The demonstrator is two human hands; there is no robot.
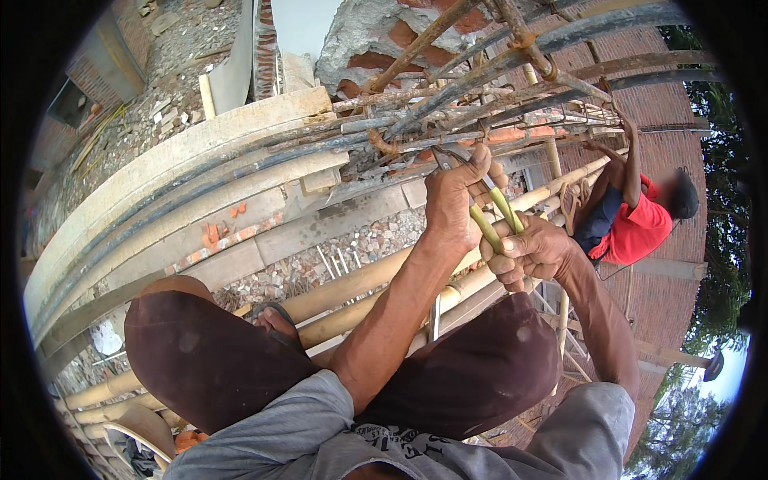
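Observation:
Both my hands are on a pair of pincers (506,210) with yellow-green handles. My right hand (538,246) is closed round the handle ends. My left hand (454,196) is closed higher up, with its thumb near the metal jaws. The jaws point up and left at the steel bars of a rebar cage (416,144), beside a rusty bent tie bar. Whether they grip a wire there is too small to tell. Bars of the cage cross just beyond my left hand and run away to the upper right.
I squat above bamboo poles (352,292), with rubble below them. A long concrete-coloured board (160,164) curves along the left. At the right, a person in a red shirt (640,228) sits by the cage, reaching up to it. A brick wall (672,120) stands behind. A bucket (144,428) is at lower left.

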